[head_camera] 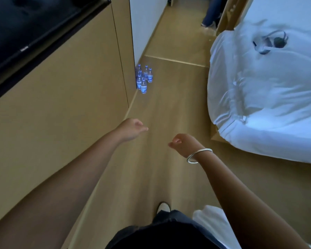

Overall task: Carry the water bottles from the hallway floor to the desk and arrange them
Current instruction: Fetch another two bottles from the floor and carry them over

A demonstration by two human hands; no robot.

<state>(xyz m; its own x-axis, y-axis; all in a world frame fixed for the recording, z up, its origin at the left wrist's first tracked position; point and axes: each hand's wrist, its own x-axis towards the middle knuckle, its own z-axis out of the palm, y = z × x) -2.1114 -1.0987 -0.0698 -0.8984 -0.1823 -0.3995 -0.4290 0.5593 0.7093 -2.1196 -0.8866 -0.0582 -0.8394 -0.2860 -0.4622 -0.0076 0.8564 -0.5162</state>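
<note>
Both the left hand and right hand are hanging loosely curled, holding nothing. The water bottles are standing clustered against the wall corner; crouching close and gripping outer bottles first should avoid toppling neighbours.

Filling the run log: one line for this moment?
bottles: on floor by wall | left hand: empty | right hand: empty

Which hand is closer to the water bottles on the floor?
Left. The left hand reaches out nearer the water bottles; the right hand hangs further back and to their right.
</note>
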